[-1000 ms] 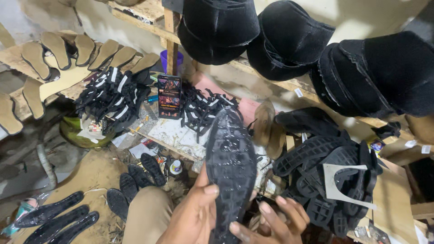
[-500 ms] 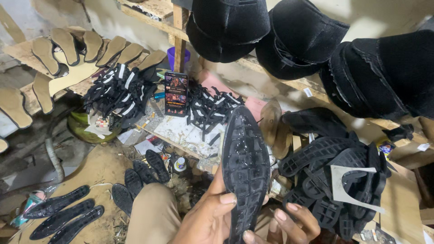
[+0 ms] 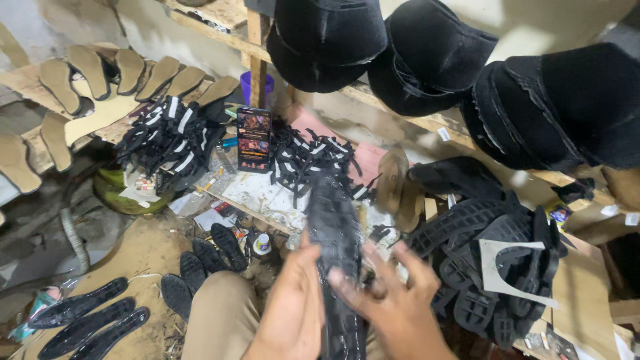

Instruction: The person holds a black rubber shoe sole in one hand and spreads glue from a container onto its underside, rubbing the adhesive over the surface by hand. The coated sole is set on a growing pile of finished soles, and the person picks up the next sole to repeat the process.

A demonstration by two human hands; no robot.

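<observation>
My left hand (image 3: 290, 313) grips a long black rubber shoe sole (image 3: 333, 230) along its left edge and holds it upright in front of me. My right hand (image 3: 390, 303) lies blurred against the sole's right side with the fingers spread over it. The lower end of the sole is hidden between both hands. My knee in tan trousers (image 3: 217, 317) shows below the hands.
A heap of black treaded soles (image 3: 487, 263) with a pale card pattern (image 3: 510, 270) lies at right. Black straps (image 3: 310, 160) and a phone (image 3: 254, 139) sit on the stained bench. Tan insoles (image 3: 127, 70) line a shelf at left; black soles (image 3: 83, 320) lie on the floor. Black shoe uppers (image 3: 427, 60) hang above.
The sole has swung upright and closer to the middle of the view. My right hand has risen from below the sole onto its right side and is moving fast.
</observation>
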